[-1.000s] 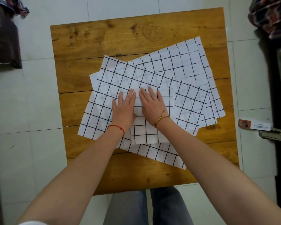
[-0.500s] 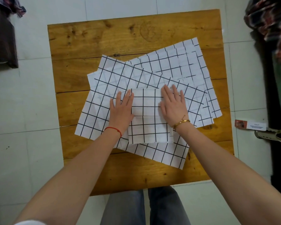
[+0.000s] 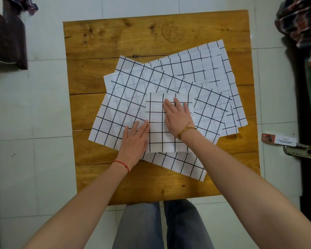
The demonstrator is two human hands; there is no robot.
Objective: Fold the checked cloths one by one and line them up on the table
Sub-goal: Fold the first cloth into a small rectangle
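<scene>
The folded white black-checked cloth [image 3: 162,126] lies atop the unfolded checked cloths [image 3: 126,97] mid-table. The right hand [image 3: 178,115] presses it flat, fingers spread; the left hand [image 3: 135,139] lies flat, gripping nothing, at its left edge. Step: smoothing. Next, probably move it onto the bare wooden table [image 3: 115,42].

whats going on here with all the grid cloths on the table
A person is folding checked cloths on a wooden table. One folded cloth lies on top of a loose pile of unfolded cloths. The right hand presses flat on it, and the left hand lies flat at its left edge. No folded cloths are lined up on the bare wood yet.
</scene>
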